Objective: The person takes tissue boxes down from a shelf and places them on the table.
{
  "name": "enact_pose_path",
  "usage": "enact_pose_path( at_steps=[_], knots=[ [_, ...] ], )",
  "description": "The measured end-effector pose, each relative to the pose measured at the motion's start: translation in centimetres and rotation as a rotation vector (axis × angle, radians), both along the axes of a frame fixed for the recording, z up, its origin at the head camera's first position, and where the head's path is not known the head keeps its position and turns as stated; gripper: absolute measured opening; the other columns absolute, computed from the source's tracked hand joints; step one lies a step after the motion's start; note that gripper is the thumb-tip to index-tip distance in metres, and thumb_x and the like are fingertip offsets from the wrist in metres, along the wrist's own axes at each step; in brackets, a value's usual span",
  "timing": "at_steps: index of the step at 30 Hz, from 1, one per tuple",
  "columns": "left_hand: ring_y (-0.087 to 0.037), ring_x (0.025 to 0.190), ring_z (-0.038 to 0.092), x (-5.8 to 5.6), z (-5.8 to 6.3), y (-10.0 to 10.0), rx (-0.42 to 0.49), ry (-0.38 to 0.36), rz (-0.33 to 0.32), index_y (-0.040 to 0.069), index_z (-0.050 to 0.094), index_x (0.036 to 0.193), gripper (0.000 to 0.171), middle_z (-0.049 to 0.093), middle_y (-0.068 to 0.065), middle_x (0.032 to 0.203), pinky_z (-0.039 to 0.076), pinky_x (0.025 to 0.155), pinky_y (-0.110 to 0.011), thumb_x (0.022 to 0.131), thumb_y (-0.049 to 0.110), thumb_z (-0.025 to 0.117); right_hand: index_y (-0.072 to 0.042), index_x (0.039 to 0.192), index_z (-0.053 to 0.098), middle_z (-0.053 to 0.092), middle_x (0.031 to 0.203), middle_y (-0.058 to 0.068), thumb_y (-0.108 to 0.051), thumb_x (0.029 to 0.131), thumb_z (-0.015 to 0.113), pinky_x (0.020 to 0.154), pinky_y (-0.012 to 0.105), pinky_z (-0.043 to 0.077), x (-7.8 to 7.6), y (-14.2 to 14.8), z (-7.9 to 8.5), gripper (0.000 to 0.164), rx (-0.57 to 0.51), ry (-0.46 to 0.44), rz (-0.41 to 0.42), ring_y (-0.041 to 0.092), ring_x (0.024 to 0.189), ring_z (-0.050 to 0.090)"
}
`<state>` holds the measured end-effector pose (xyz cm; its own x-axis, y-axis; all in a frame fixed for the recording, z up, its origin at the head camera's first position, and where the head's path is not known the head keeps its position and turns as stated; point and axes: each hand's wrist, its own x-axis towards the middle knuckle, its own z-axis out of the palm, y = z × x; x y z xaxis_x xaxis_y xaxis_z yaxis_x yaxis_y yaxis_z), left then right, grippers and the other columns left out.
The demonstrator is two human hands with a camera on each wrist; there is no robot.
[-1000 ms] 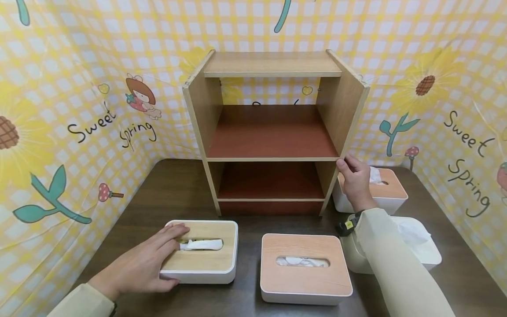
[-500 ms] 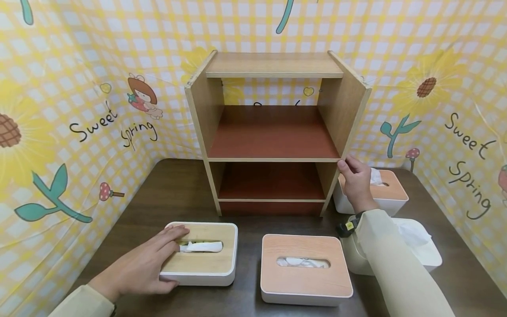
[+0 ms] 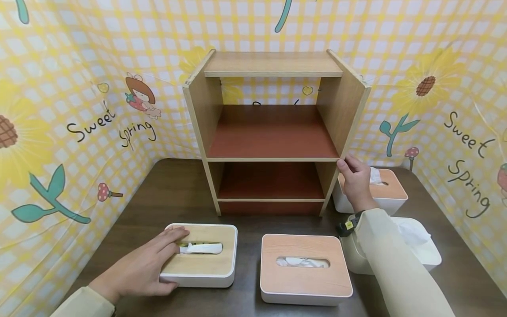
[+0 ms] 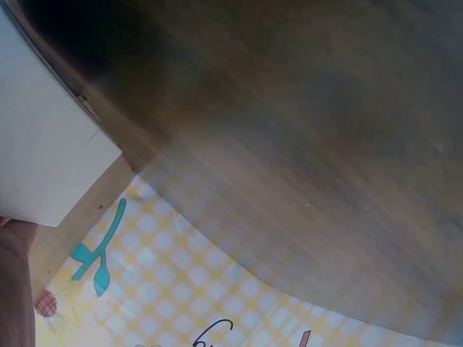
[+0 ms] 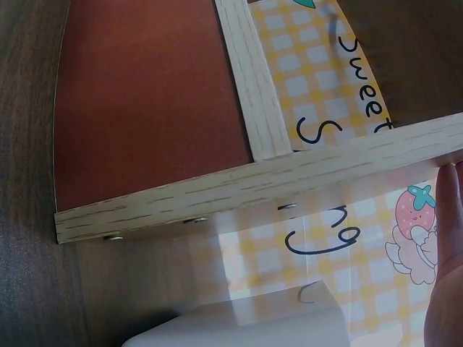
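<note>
A white tissue box with a pale wood lid lies on the table at the front left. My left hand spans its left end, fingers over the lid and thumb low at the front side. White tissue shows in its slot. Behind stands a wooden shelf with reddish boards. My right hand holds the shelf's right side panel, thumb at the front edge and fingers along the outer face. In the right wrist view, fingers meet the panel's outer side. The left wrist view shows the box's white side and part of a finger.
A second tissue box with an orange-toned lid lies front centre. At the right, under my forearm, is a white tissue box, and another with a wood lid stands behind it. Yellow checked cloth surrounds the dark table.
The left tissue box has slid slightly towards me under my left hand, its lid tilting a little. My right hand stays on the shelf's side panel.
</note>
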<state>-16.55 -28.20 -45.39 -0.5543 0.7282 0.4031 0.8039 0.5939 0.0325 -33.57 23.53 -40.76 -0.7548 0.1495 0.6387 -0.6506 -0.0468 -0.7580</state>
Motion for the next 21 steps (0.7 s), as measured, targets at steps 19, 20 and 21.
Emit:
enact_pose_path(
  at_steps=[19,20,21],
  knots=[
    [-0.034,0.13,0.042,0.16,-0.43,-0.1,-0.025,-0.018,0.014,0.016,0.056,0.097,0.058,0.045,-0.014,0.143,0.014,0.114,-0.027,0.057,0.046,0.086,0.0,0.116,0.069,0.071,0.105,-0.005,-0.006,0.092,0.066,0.079,0.02,0.051,0.03,0.04,-0.01,0.026,0.023,-0.012,-0.031,0.009,0.092,0.064],
    [-0.034,0.129,0.043,0.1,-0.48,-0.1,-0.014,-0.009,0.007,0.015,0.056,0.096,0.059,0.045,-0.014,0.142,0.015,0.114,-0.027,0.056,0.045,0.086,-0.001,0.116,0.07,0.071,0.105,-0.006,-0.006,0.092,0.066,0.079,0.02,0.051,0.04,0.05,0.01,0.025,0.03,-0.015,-0.038,0.008,0.092,0.064],
    [-0.034,0.129,0.044,0.05,-0.53,-0.11,-0.005,-0.001,0.001,0.015,0.056,0.096,0.059,0.045,-0.014,0.142,0.016,0.114,-0.027,0.055,0.045,0.086,-0.001,0.116,0.07,0.071,0.105,-0.006,-0.006,0.092,0.065,0.079,0.02,0.051,0.04,0.08,0.02,0.025,0.038,-0.018,-0.044,0.008,0.092,0.064]
  ],
)
